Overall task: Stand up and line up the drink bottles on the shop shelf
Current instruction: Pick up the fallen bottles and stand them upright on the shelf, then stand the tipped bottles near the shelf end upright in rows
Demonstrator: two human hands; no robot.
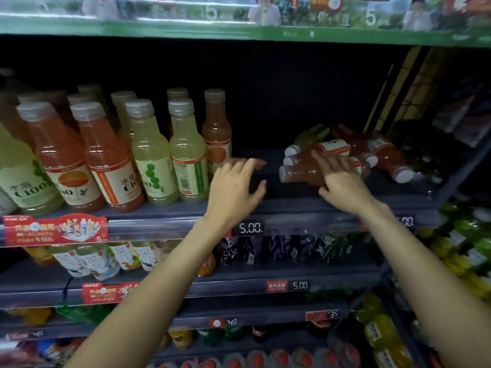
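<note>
Orange and pale-green plastic drink bottles with grey caps stand upright in rows along the left half of the dark shop shelf, labels facing out, so that half looks already lined up. Toward the shelf's right end we see a loose heap of the same kind of bottles lying on their sides, caps mostly pointing toward the front edge; one pale-green one lies at the back of the heap, the rest are orange. Between the rows and the heap the shelf floor is bare.

Our right hand lies with straight, spread fingers on top of the nearest fallen orange bottle with a white cap, touching it but not yet wrapped round it; we judge it is about to close and lift that bottle upright. Our left hand hovers open, fingers loosely spread, over the bare gap just beside the last standing orange bottle, probably to receive or steady the next one there.

A price strip reading 5.00 runs along the shelf's front edge below our wrists.
</note>
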